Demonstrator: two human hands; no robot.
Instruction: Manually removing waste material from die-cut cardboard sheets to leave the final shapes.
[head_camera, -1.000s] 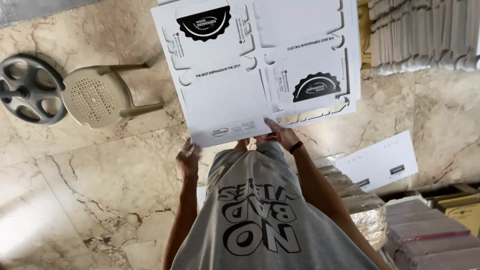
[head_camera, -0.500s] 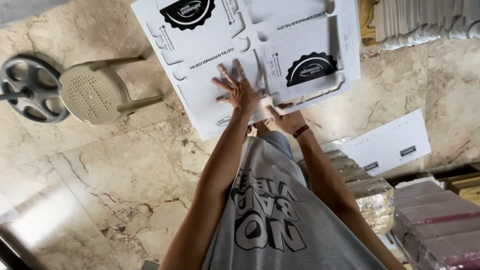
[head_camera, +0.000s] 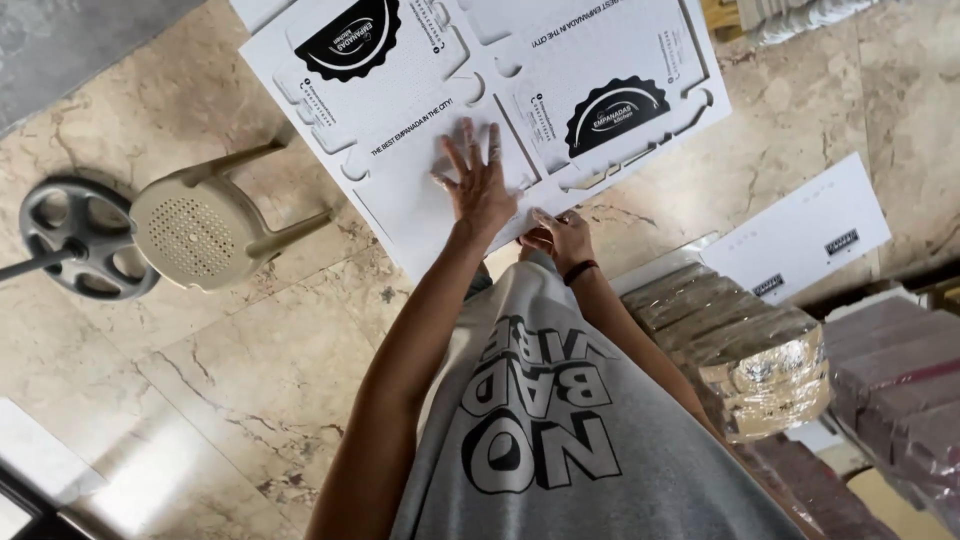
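A large flat white die-cut cardboard sheet (head_camera: 400, 130) with black round badge prints is held out in front of me over the floor. My left hand (head_camera: 480, 185) lies flat on its face, fingers spread, near the middle of the lower part. My right hand (head_camera: 562, 238), with a dark band at the wrist, pinches the sheet's near edge just right of the left hand. My grey printed shirt (head_camera: 560, 430) fills the bottom of the view.
A beige plastic stool (head_camera: 200, 225) and a dark round fan base (head_camera: 80, 240) stand on the marble floor at left. At right are a smaller white cardboard sheet (head_camera: 810, 230), wrapped stacks of flat cardboard (head_camera: 740, 340) and reddish-brown packs (head_camera: 900, 380).
My left hand left the sheet's near edge and moved up to lie flat on its face. The sheet has swung and now sits closer. My right hand keeps its hold on the edge.
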